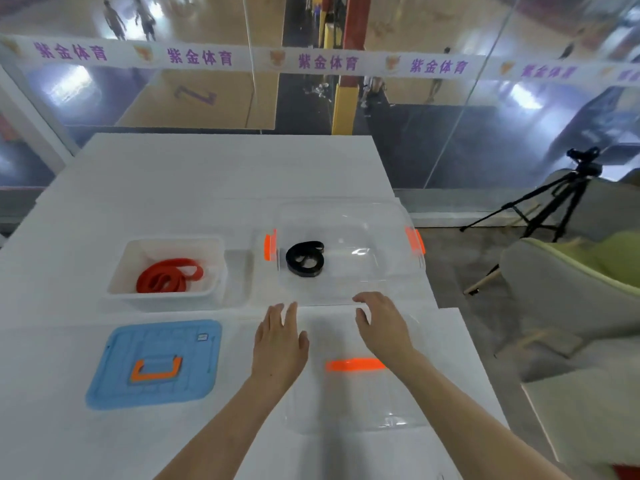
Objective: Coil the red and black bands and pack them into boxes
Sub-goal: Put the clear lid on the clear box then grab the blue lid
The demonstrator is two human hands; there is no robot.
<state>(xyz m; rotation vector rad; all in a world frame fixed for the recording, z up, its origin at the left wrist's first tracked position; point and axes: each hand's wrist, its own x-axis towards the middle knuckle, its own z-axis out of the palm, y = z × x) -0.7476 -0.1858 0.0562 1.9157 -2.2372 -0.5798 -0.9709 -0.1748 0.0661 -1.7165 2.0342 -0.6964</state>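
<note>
A coiled red band (pixel 168 276) lies inside the white box (pixel 128 299) at the left. A coiled black band (pixel 305 259) lies in the clear box (pixel 408 271) with orange latches, at the middle right. My left hand (pixel 278 341) hovers flat with straight fingers just in front of the clear box's near edge. My right hand (pixel 384 323) is beside it, its fingers loosely curved over the near rim of the clear box, gripping nothing that I can see. Below both hands lies a clear lid (pixel 356 403) with an orange handle.
A blue lid (pixel 194 375) with an orange handle lies flat at the near left of the white table (pixel 173 174). A glass wall stands behind the table. To the right are a camera tripod (pixel 561 199) and a grey-green chair (pixel 571 271).
</note>
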